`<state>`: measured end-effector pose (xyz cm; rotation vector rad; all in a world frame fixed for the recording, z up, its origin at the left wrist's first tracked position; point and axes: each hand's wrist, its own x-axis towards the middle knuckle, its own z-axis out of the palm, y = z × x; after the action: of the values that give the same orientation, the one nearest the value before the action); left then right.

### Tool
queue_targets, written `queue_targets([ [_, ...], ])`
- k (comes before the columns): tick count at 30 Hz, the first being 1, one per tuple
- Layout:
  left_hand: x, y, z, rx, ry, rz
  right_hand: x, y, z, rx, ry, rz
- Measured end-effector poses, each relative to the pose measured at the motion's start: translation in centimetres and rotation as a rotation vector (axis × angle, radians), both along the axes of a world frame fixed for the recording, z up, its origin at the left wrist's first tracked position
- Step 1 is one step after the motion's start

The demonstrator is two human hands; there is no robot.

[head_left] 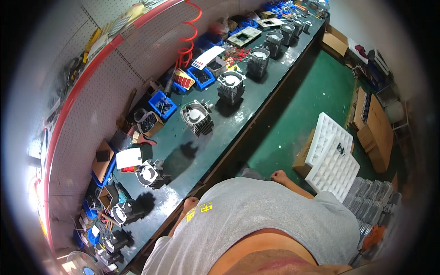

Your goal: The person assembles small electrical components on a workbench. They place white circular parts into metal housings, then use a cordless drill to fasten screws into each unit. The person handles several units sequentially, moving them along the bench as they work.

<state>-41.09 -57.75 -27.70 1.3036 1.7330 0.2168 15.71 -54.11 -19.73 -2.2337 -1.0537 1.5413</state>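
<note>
Finned metal castings (196,117) lined the workbench (229,120)

The castings stood apart in a row along the workbench's top, in front of the blue bins (162,105) at its back. The left hand (190,203) hung just beside the workbench's near edge, closest to one white-centred casting (149,175) on it. The right hand (278,176) was out from the workbench, above the green floor (275,146), near a cardboard box (300,161) and white trays (332,176). Both hands looked loosely curled; whether they were pressed closed or pinching anything could not be told.
</note>
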Motion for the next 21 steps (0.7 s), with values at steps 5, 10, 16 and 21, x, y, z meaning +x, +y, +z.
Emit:
queue_targets([
  [5, 0.5, -0.1, -0.1, 0.064, -0.004, -0.098, 0.7, 0.5, 1.4, 0.014, 0.004, -0.006],
  [10, 2.7, 1.4, 4.9, -0.012, -0.02, -0.026, 0.3, 1.2, 0.6, 0.086, 0.161, -0.059],
  [16, 3.7, 0.8, 7.1, -0.075, 0.045, 0.202, 2.5, 2.1, -5.9, 0.237, 0.222, 0.24],
  [21, 5.1, -2.4, 7.6, -0.025, 0.023, 0.361, 8.2, 5.3, -16.7, 0.161, 0.136, 0.394],
])
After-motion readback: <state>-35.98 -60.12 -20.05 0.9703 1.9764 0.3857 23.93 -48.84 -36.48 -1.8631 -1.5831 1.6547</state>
